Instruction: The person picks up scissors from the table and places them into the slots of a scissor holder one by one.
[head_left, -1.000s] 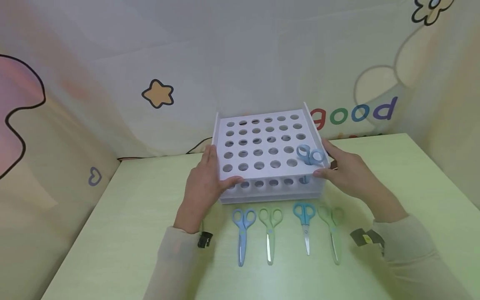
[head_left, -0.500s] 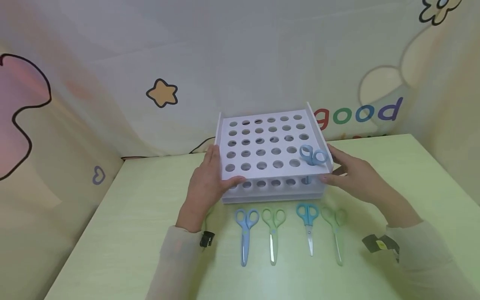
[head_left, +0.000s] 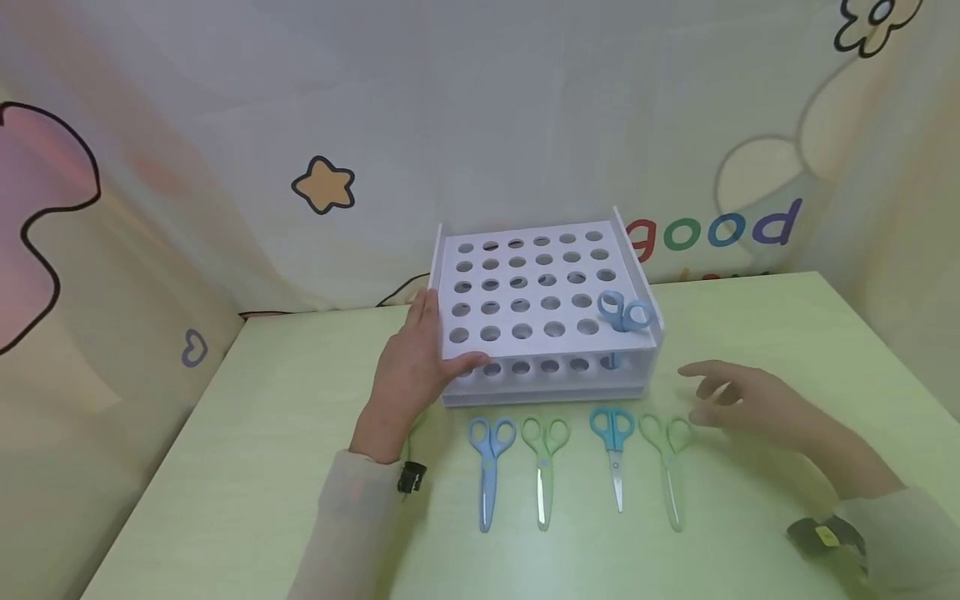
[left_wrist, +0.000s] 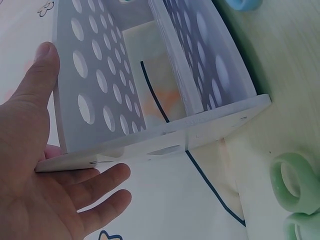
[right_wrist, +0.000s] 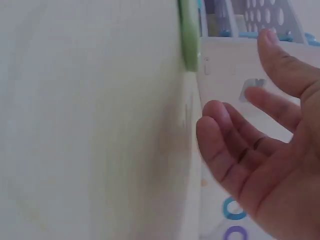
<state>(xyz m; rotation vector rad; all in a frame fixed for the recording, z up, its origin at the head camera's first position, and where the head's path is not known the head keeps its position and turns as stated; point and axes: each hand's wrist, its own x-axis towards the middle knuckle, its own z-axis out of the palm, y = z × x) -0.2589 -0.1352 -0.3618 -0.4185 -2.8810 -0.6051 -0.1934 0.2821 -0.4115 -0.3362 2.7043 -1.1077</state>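
Note:
A white tiered rack (head_left: 506, 320) with rows of round holes stands at the back of the table. My left hand (head_left: 412, 358) grips its left front corner, thumb on the top tier and fingers along the outer side panel (left_wrist: 145, 147). Blue scissors (head_left: 622, 321) hang in a right front hole, handles up. My right hand (head_left: 757, 404) is apart from the rack, fingers loosely bent around nothing. Nearest to it lie green scissors (head_left: 669, 467). Beside these, in a row before the rack, are turquoise scissors (head_left: 612, 433), other green scissors (head_left: 543, 475) and periwinkle scissors (head_left: 488, 483).
The pale green table (head_left: 285, 467) runs back to a printed curtain (head_left: 510, 125), close behind the rack. Curtain also hangs at both sides. Dark camera straps sit at both wrists.
My right hand has let go of the rack's right front corner and moved right and toward me. The left hand stays on the rack, which has hardly moved.

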